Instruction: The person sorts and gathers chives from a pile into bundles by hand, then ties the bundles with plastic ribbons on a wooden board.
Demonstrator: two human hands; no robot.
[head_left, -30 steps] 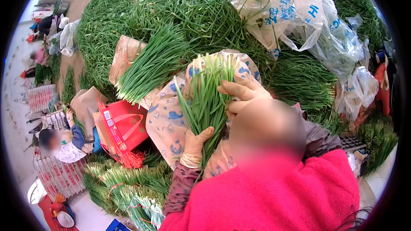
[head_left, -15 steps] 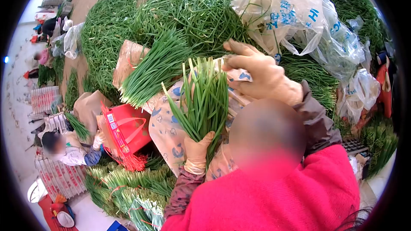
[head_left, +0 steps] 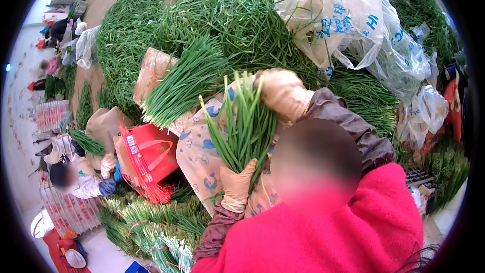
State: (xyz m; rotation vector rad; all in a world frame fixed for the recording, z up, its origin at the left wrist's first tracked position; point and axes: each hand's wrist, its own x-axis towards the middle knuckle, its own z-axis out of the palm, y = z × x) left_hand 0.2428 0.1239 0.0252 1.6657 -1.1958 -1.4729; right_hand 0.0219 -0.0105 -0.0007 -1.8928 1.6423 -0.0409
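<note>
A loose bunch of garlic chives (head_left: 240,131) stands tilted over my patterned apron (head_left: 199,146), pale stem ends up. My gloved left hand (head_left: 236,187) is closed around its lower part. At the stem ends, my gloved right hand (head_left: 285,92) is curled against the right side of the bunch; its fingertips are mostly hidden. Beyond my left hand, a neat bundle of chives (head_left: 184,83) lies on brown cardboard (head_left: 151,73), with a red tie near one edge.
A large heap of loose chives (head_left: 227,15) spreads ahead. Clear plastic bags (head_left: 348,20) lie on the right. A red gift bag (head_left: 151,154) stands at left, above stacked tied bundles (head_left: 151,217). Another person (head_left: 91,179) works at far left, holding greens.
My right hand has gone from spread fingers to a curled shape and come down onto the stem ends. The bunch and my left hand have shifted slightly right.
</note>
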